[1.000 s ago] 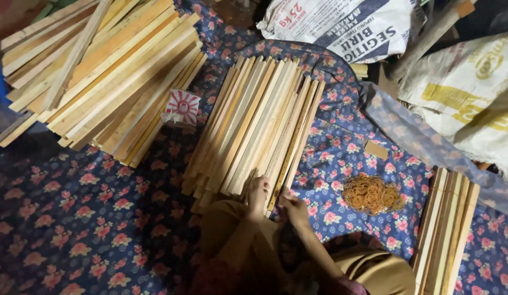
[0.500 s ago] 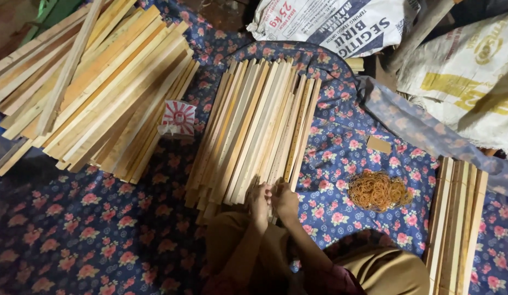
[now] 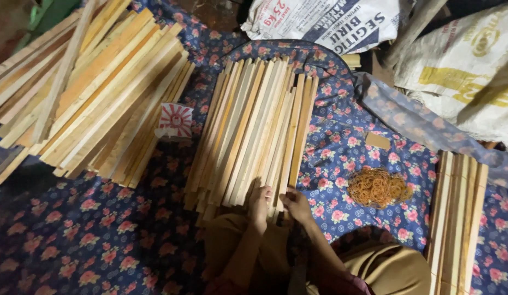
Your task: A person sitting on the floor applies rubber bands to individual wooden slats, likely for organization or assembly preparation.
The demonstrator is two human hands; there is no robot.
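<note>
A stack of long pale wooden slats [image 3: 254,131] lies in front of me on a blue floral cloth [image 3: 90,235]. My left hand [image 3: 259,203] rests flat on the near ends of the slats. Just beside it, my right hand [image 3: 296,205] touches the near ends on the right side of the stack, fingers curled at a slat end. Whether either hand grips a slat is unclear. My knees in tan trousers [image 3: 237,251] sit below the hands.
A larger heap of slats [image 3: 90,93] lies at the left with a small red-and-white packet [image 3: 175,120] next to it. A pile of orange rubber bands [image 3: 378,187] is at the right, and a bundle of slats [image 3: 456,218] beyond it. Printed sacks [image 3: 330,22] lie behind.
My right hand has come in from the right and now sits close beside my left hand at the slat ends. The view has shifted slightly.
</note>
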